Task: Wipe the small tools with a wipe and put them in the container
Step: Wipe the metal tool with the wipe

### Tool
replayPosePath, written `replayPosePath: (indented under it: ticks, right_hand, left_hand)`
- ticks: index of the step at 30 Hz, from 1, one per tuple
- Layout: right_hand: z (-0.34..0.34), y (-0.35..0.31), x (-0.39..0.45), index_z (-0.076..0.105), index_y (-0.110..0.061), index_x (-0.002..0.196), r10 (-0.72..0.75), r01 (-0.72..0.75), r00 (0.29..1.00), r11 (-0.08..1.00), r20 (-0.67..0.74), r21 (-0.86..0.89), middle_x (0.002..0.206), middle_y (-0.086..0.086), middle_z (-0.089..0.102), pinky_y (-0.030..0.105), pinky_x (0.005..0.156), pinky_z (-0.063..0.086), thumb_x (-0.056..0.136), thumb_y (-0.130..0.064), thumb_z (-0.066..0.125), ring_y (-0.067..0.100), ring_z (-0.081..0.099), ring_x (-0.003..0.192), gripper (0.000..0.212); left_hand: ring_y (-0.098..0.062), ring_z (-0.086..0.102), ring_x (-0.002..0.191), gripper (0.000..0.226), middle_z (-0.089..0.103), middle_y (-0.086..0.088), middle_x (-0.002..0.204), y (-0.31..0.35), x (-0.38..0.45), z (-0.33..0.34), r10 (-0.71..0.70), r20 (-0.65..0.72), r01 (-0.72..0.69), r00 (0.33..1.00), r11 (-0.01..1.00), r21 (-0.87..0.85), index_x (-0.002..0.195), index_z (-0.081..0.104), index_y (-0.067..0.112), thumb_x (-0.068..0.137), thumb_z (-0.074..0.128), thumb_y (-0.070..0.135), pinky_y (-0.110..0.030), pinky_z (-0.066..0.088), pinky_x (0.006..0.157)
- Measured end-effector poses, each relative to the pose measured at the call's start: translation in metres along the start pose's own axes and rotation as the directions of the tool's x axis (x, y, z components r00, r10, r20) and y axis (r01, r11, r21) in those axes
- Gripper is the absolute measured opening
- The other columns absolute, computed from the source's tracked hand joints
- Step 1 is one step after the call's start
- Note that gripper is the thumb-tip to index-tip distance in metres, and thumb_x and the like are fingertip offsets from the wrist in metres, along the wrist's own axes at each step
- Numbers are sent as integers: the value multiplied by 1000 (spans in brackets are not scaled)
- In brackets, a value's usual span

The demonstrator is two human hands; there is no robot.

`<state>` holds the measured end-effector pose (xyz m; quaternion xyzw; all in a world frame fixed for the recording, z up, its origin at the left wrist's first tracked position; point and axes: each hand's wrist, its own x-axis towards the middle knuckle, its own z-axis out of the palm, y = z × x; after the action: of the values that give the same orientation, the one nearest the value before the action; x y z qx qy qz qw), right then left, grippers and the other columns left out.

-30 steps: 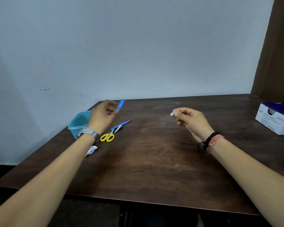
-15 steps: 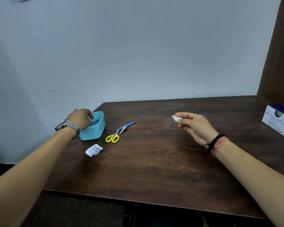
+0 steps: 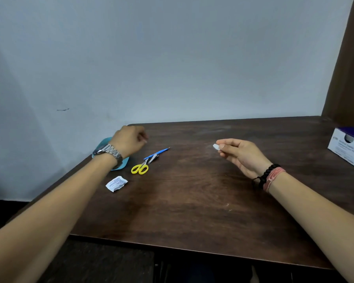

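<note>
My left hand (image 3: 129, 142) hangs above the blue container (image 3: 123, 164) at the left edge of the worktop (image 3: 192, 201). Its fingers are loosely curled and hold nothing. A metal watch (image 3: 108, 153) sits on that wrist and, with the hand, hides most of the container; I cannot see inside it.

My right hand (image 3: 241, 154) is raised over the middle-right of the worktop, well apart from the left. Thumb and forefinger pinch a small white wipe (image 3: 216, 147), which sticks out to the left of the fingertips. Other fingers are curled under. Black bead bracelet (image 3: 268, 173) and pink cord band (image 3: 273, 178) on that wrist.

Tools on the worktop, just right of the container: yellow scissors (image 3: 139, 168), handles toward me, blades pointing away and right. Touching or just beside the blades lie a nail clipper (image 3: 153, 158) and a thin blue pick (image 3: 157, 153), both angled the same way; the pick's metal tip reaches farthest right.

A torn white sachet (image 3: 117, 183) lies flat near the container, on my side of it.

A white and purple box (image 3: 347, 147) stands at the far right edge, partly out of view.
</note>
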<state>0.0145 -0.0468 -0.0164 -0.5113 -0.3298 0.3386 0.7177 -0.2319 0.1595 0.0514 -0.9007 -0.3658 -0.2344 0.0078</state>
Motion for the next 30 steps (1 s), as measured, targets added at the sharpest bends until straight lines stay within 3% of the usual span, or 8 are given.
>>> replayPosePath:
  ticks: [5, 10, 17, 22, 25, 27, 28, 30]
  right_hand:
    - [-1, -2, -2, 70, -7, 97, 24, -23, 999, 999, 29, -31, 103, 10, 70, 12, 73, 53, 86, 8, 63, 12, 67, 89, 21]
    - [0, -2, -1, 69, -5, 101, 18, -17, 998, 1000, 67, -10, 105, 11, 71, 14, 79, 54, 86, 10, 61, 11, 68, 90, 22]
    - [1, -3, -4, 71, -7, 95, 24, -23, 998, 999, 54, -23, 98, 9, 70, 13, 73, 54, 90, 9, 56, 10, 65, 82, 23]
    - [4, -4, -6, 72, -12, 92, 47, -46, 999, 996, 8, -70, 89, 4, 71, 17, 62, 55, 91, 1, 60, 11, 63, 73, 18]
    - [4, -4, -6, 70, -9, 97, 35, -36, 999, 994, -19, -103, 85, 6, 69, 18, 60, 53, 90, -2, 63, 10, 63, 69, 11]
    - [5, -3, -5, 68, -5, 98, 1, -7, 999, 991, -41, -137, 79, 7, 67, 18, 58, 53, 89, -3, 65, 9, 62, 64, 10]
    - [4, -3, -5, 68, -4, 97, -20, 10, 998, 987, -61, -161, 77, 7, 66, 18, 57, 53, 89, -3, 65, 8, 62, 61, 8]
    - [3, -3, -4, 68, -7, 90, -62, 36, 993, 972, -103, -233, 72, 6, 66, 18, 56, 53, 88, -3, 66, 7, 61, 57, 4]
  left_hand:
    - [-24, 64, 99, 14, 72, 0, 96, 18, 5, 31, 8, 165, -26, 986, 994, 108, 97, 68, 18, 85, 62, 18, -32, 49, 81]
    - [-32, 58, 108, 22, 66, -8, 110, 18, 10, 60, -83, 196, 39, 977, 976, 216, 105, 63, 19, 86, 65, 31, -38, 45, 84]
    - [-35, 57, 104, 19, 63, -10, 107, 24, 10, 68, -95, 184, 60, 978, 981, 186, 106, 60, 19, 87, 57, 24, -43, 49, 85]
    - [-25, 63, 98, 19, 69, 1, 97, 52, 5, 65, 24, 94, -23, 995, 1000, -17, 105, 66, 20, 88, 57, 20, -35, 48, 83]
    - [-13, 63, 86, 16, 65, 9, 86, 75, 6, 62, 87, 65, -68, 994, 967, -247, 104, 68, 23, 89, 62, 22, -22, 48, 80]
    - [-5, 63, 75, 15, 65, 10, 83, 89, 9, 62, 96, 80, -52, 992, 899, -435, 103, 69, 25, 90, 63, 21, -7, 45, 71]
    - [-6, 63, 72, 15, 66, 9, 82, 95, 10, 64, 89, 102, -19, 991, 836, -548, 102, 70, 24, 90, 64, 19, -8, 48, 73]
    - [-14, 64, 75, 13, 66, 0, 83, 107, 10, 68, 78, 175, 83, 981, 650, -755, 102, 69, 17, 90, 65, 13, -24, 55, 82]
